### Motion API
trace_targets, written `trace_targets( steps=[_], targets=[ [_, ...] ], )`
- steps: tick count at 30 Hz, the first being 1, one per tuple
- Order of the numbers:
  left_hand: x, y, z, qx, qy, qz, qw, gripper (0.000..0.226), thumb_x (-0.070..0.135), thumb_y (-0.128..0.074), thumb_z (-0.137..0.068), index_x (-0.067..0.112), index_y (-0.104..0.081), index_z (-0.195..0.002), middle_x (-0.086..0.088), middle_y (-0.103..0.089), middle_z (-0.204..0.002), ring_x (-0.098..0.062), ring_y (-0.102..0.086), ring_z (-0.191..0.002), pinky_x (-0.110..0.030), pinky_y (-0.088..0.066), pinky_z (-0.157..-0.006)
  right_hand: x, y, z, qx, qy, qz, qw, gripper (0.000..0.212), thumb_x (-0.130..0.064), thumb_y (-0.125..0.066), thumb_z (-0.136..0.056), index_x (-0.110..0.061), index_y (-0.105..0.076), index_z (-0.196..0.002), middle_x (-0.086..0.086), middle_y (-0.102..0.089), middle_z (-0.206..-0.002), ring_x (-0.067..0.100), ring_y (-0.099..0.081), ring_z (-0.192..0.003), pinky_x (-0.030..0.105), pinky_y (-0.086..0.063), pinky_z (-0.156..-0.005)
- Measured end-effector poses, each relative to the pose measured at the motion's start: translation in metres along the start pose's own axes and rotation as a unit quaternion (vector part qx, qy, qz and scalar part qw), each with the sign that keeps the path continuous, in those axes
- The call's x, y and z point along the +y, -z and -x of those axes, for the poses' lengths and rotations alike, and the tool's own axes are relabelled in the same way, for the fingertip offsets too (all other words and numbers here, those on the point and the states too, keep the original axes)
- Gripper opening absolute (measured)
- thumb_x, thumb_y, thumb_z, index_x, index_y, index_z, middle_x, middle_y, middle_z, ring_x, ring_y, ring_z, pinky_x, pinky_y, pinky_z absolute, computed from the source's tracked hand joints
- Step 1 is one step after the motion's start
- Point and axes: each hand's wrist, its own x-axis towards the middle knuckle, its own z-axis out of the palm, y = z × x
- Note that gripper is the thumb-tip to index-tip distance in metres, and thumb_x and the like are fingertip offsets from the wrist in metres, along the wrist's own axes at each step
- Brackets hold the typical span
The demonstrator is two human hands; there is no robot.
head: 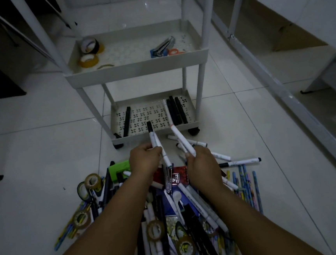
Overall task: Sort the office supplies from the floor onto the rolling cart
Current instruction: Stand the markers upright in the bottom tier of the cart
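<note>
A: Where does the drop spot lie from the hands?

B: Straight ahead and a little up-frame. The bottom shelf point(155, 135) of the rolling cart point(137, 69) sits just beyond both hands, with black markers point(174, 110) and one white one already lying on it, long axes running front to back.

A: And what is each hand carrying?

B: The left hand point(144, 160) is closed around white markers point(156, 146), one black cap pointing up and away toward the shelf's front lip. The right hand point(202, 165) grips another white pair point(181, 141), tilted up and to the left — so the two bundles lean toward each other (roughly a narrow V).

A: Which hand is nearer?

B: Much the same, I'd judge; the left bundle's tip already overlaps the shelf's front wall in view, though whether it is over it I cannot tell.

A: Pose of the arms?

B: Both forearms extended forward over the pile of supplies point(171, 218) on the floor point(33, 159), wrists raised. The markers would likely need turning to lie parallel with those on the shelf — a reach forward, then release.
</note>
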Motion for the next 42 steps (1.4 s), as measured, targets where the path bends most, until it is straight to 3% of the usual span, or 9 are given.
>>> trace_targets(
  steps=[6, 8, 11, 17, 23, 27, 32, 37, 42],
  targets=[
    [0.030, 0.009, -0.045, 0.019, -0.032, -0.006, 0.999, 0.024, 0.015, -0.072, -0.079, 0.014, -0.073, -0.104, 0.018, -0.059, -0.066, -0.007, -0.060, -0.063, -0.018, -0.050, -0.047, -0.045, -0.017, -0.070, 0.026, -0.011, 0.088, 0.996, 0.023, -0.035, -0.048, -0.098, -0.016, -0.061, -0.099, 0.004, -0.064, -0.094, 0.023, -0.058, -0.082, 0.034, -0.036, -0.070],
    [0.038, 0.012, -0.061, 0.015, -0.036, -0.030, 0.999, 0.006, 0.015, -0.070, -0.081, 0.016, -0.072, -0.086, 0.013, -0.061, -0.066, -0.011, -0.062, -0.064, -0.026, -0.057, -0.056, -0.055, -0.022, -0.091, 0.053, 0.002, 0.144, 0.988, 0.020, -0.033, -0.049, -0.095, -0.016, -0.060, -0.097, 0.004, -0.065, -0.093, 0.026, -0.058, -0.087, 0.037, -0.031, -0.076],
    [0.046, 0.015, -0.086, 0.017, -0.054, -0.084, 0.995, 0.011, 0.018, -0.065, -0.081, 0.015, -0.070, -0.072, -0.003, -0.069, -0.072, -0.024, -0.068, -0.071, -0.041, -0.059, -0.069, -0.067, -0.037, -0.121, 0.018, -0.001, 0.159, 0.987, 0.022, -0.034, -0.047, -0.095, -0.016, -0.059, -0.096, 0.006, -0.065, -0.095, 0.027, -0.057, -0.091, 0.040, -0.031, -0.084],
    [0.045, 0.021, -0.130, 0.037, -0.079, -0.208, 0.974, 0.019, 0.022, -0.060, -0.089, 0.008, -0.072, -0.084, -0.006, -0.070, -0.079, -0.021, -0.065, -0.069, -0.032, -0.054, -0.066, -0.081, -0.071, -0.164, -0.070, -0.099, 0.165, 0.979, 0.012, -0.033, -0.056, -0.083, -0.022, -0.059, -0.085, 0.001, -0.066, -0.083, 0.026, -0.059, -0.083, 0.044, -0.025, -0.090],
    [0.039, 0.010, -0.148, 0.030, -0.067, -0.228, 0.971, 0.027, 0.031, -0.058, -0.091, 0.011, -0.071, -0.078, -0.006, -0.069, -0.077, -0.018, -0.063, -0.064, -0.023, -0.040, -0.049, -0.078, -0.084, -0.174, 0.009, -0.075, 0.165, 0.983, 0.019, -0.035, -0.054, -0.086, -0.021, -0.062, -0.096, 0.003, -0.067, -0.090, 0.028, -0.057, -0.092, 0.045, -0.029, -0.091],
    [0.042, 0.000, -0.154, 0.060, -0.085, -0.228, 0.968, 0.035, 0.039, -0.053, -0.095, 0.014, -0.066, -0.074, -0.003, -0.065, -0.074, -0.021, -0.064, -0.071, -0.024, -0.041, -0.056, -0.067, -0.083, -0.168, 0.055, -0.007, 0.181, 0.982, 0.028, -0.036, -0.049, -0.090, -0.021, -0.061, -0.111, 0.004, -0.067, -0.098, 0.028, -0.055, -0.095, 0.043, -0.031, -0.087],
    [0.034, -0.009, -0.158, 0.077, -0.084, -0.262, 0.958, 0.047, 0.045, -0.058, -0.091, 0.013, -0.058, -0.125, -0.008, -0.063, -0.123, -0.025, -0.061, -0.107, -0.026, -0.040, -0.080, -0.061, -0.081, -0.161, 0.100, -0.005, 0.172, 0.980, 0.028, -0.039, -0.050, -0.091, -0.017, -0.064, -0.102, 0.005, -0.065, -0.094, 0.028, -0.052, -0.097, 0.041, -0.031, -0.082],
    [0.034, -0.016, -0.157, 0.059, -0.110, -0.246, 0.961, 0.049, 0.039, -0.073, -0.079, 0.016, -0.059, -0.120, -0.007, -0.066, -0.116, -0.024, -0.065, -0.099, -0.033, -0.052, -0.087, -0.060, -0.081, -0.161, 0.084, -0.007, 0.154, 0.984, 0.031, -0.044, -0.052, -0.091, -0.021, -0.059, -0.112, 0.005, -0.066, -0.097, 0.029, -0.052, -0.098, 0.041, -0.031, -0.082],
    [0.036, -0.019, -0.156, 0.064, -0.130, -0.283, 0.948, 0.042, 0.040, -0.073, -0.080, 0.014, -0.065, -0.113, -0.006, -0.068, -0.113, -0.022, -0.063, -0.101, -0.025, -0.046, -0.081, -0.056, -0.080, -0.161, 0.078, -0.009, 0.182, 0.980, 0.026, -0.039, -0.051, -0.092, -0.020, -0.068, -0.090, 0.004, -0.065, -0.083, 0.029, -0.053, -0.091, 0.041, -0.033, -0.081]
  ],
)
